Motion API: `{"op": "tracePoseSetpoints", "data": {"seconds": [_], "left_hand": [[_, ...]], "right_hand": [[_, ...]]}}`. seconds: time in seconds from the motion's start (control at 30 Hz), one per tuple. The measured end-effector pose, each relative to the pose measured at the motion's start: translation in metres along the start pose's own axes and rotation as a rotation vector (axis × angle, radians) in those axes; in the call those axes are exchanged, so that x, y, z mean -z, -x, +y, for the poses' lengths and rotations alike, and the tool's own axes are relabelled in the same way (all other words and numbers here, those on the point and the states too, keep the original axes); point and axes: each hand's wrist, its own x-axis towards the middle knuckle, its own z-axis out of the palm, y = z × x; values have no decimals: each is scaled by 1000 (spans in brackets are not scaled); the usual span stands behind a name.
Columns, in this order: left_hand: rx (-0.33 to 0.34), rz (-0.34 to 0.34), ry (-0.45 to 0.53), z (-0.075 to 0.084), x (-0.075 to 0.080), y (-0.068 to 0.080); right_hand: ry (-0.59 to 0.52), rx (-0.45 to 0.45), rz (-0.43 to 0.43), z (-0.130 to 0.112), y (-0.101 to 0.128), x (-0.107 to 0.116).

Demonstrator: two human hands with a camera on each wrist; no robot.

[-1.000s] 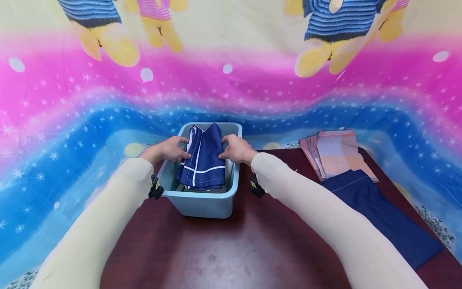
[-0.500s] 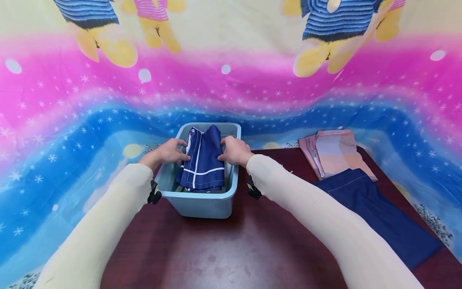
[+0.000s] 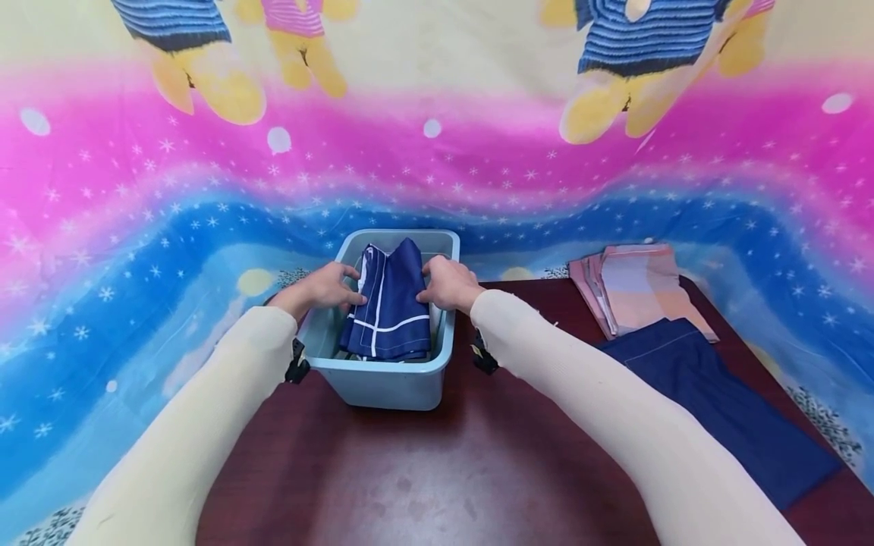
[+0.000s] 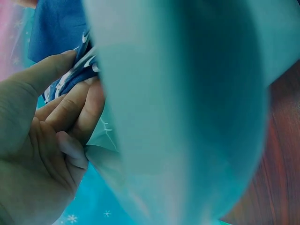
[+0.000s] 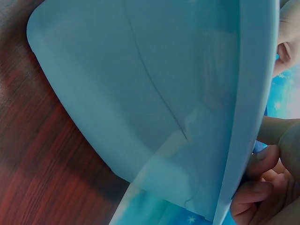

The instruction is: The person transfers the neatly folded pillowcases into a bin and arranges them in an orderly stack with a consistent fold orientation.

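A folded navy cloth with white lines (image 3: pixel 389 307) stands on edge inside a light blue plastic bin (image 3: pixel 382 383) at the back of the dark red table. My left hand (image 3: pixel 328 287) grips the cloth's left side, thumb and fingers pinching the fabric (image 4: pixel 70 79). My right hand (image 3: pixel 447 282) holds its right side over the bin's rim. The left wrist view shows the bin wall (image 4: pixel 187 117) close up beside my curled fingers (image 4: pixel 70 112). In the right wrist view the bin's outer wall (image 5: pixel 164 93) fills the frame, with my fingertips (image 5: pixel 262 168) at its rim.
A stack of folded pink plaid cloths (image 3: pixel 635 288) lies at the table's back right, with a flat navy cloth (image 3: pixel 717 409) in front of it. A bright cartoon-print sheet (image 3: pixel 437 136) hangs behind. Bare tabletop (image 3: pixel 437 478) lies in front of the bin.
Both hands have stayed on the navy cloth, which has sunk slightly lower into the bin.
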Motion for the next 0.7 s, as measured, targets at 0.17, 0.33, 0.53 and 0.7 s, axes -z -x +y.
{"op": "tracePoseSetpoints", "data": {"seconds": [0.17,0.33,0.53,0.7], "left_hand": [[12,-9,8,0,-1,0],[18,-9,-20,-2,-1,-2],[11,-14,-85,-2,-1,-3],[16,-21,-132,-2,-2,-4]], "right_hand": [[8,-12,-2,-1,0,-1],[18,-6,0,-2,-1,-1],[36,2,-6,-3,-2,0],[35,0,-19,-2,-1,0]]}}
